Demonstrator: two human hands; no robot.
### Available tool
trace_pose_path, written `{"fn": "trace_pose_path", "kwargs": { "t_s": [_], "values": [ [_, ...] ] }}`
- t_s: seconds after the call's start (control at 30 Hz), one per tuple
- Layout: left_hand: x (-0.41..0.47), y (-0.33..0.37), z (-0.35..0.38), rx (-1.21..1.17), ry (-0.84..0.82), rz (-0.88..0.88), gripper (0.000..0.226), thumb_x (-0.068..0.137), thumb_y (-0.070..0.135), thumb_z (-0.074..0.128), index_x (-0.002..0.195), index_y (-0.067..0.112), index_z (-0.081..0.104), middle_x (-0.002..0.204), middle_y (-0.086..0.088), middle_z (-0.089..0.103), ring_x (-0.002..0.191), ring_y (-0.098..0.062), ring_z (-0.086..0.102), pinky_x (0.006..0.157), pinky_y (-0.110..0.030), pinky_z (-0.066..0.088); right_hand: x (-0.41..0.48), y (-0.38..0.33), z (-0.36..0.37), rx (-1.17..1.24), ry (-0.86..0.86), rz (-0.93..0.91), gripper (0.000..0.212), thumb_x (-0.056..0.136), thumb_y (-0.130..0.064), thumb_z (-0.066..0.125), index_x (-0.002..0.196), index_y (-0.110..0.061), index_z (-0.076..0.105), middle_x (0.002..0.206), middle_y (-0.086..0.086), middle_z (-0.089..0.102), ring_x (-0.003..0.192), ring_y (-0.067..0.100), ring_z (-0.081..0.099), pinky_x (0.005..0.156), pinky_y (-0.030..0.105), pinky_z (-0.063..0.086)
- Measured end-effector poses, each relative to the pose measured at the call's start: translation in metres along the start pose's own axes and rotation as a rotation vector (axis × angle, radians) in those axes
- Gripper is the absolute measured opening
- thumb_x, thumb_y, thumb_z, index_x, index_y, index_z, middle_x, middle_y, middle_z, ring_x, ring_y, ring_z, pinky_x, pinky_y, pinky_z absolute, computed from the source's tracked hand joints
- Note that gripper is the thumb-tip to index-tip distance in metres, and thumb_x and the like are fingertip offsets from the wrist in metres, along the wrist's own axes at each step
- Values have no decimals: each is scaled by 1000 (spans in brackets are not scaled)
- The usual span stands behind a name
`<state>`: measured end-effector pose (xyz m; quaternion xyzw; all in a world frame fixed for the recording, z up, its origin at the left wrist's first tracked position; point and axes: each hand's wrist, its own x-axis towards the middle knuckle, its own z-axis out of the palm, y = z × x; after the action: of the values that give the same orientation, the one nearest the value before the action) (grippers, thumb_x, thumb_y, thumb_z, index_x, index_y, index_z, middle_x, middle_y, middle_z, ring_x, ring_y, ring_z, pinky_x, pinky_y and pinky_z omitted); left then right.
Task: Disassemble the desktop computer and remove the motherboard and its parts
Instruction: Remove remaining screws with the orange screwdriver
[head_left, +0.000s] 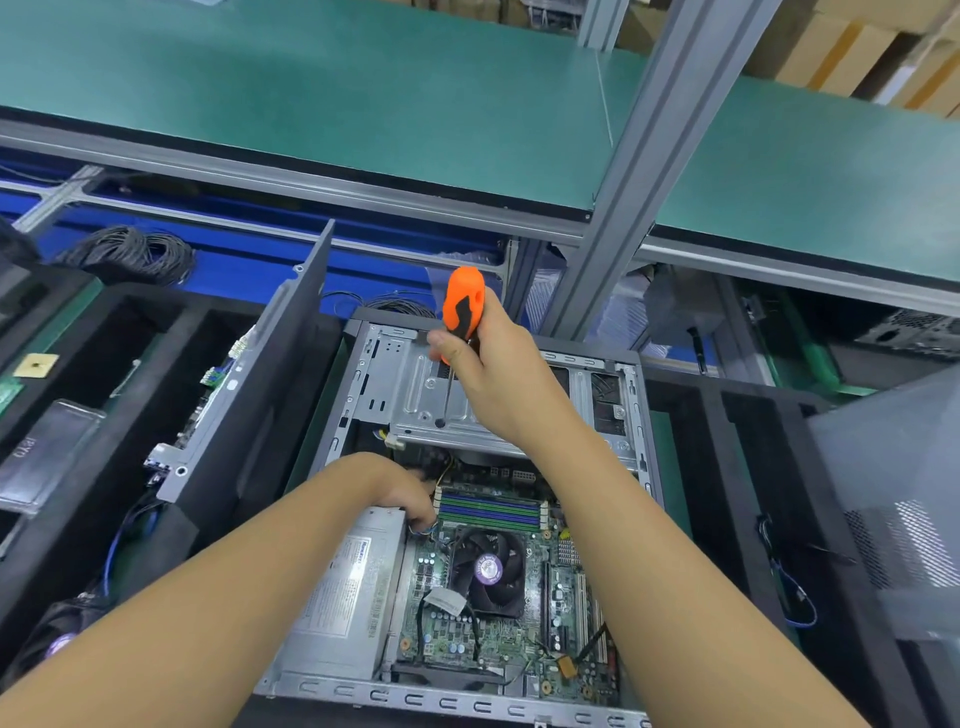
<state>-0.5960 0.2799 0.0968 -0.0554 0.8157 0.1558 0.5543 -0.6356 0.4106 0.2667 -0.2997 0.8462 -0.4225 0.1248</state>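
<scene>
2 hands work beyond the CPU fan (491, 569): right grip (488, 364) wraps the orange screwdriver (464, 301), tip on the drive cage (410, 384); keep the shaft square and press down. Left grip (410, 499) reaches among wires (422, 531) beside the fan; I cannot tell its hold. Motherboard (441, 618) lies beneath the fan.

We are looking at the case (467, 699) lying open on its side; the green motherboard (447, 629) is sitting inside, black fan (491, 566) facing up; the grey power supply (343, 597) is lying left.
</scene>
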Motion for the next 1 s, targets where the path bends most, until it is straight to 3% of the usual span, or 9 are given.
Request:
{"fn": "trace_pose_path", "kwargs": {
  "t_s": [0.13, 0.43, 1.0],
  "values": [
    [-2, 0, 0, 13, -7, -10, 101, 71, 30, 53, 158, 30, 2, 165, 1, -13, 152, -25, -2, 119, -45, 18, 1, -3, 3, -41, -13, -36, 18, 101, -38, 51, 98, -25, 40, 91, -4, 67, 85, 21, 64, 74, 33, 49],
    [-4, 2, 0, 23, 11, 23, 94, 78, 25, 53, 158, 26, 4, 166, 1, -11, 152, -23, 2, 117, -42, 21, 0, -7, 1, -26, -10, -1, 23, 101, -38, 51, 101, -16, 43, 96, 4, 70, 91, 28, 65, 83, 49, 51],
    [-9, 5, -1, 19, 9, 26, 95, 78, 24, 54, 159, 22, 3, 166, -1, -9, 153, -23, 0, 120, -44, 19, 0, -7, 2, -29, 6, 12, 20, 101, -37, 50, 104, -19, 43, 96, 0, 70, 91, 25, 65, 84, 47, 52]
  ]
}}
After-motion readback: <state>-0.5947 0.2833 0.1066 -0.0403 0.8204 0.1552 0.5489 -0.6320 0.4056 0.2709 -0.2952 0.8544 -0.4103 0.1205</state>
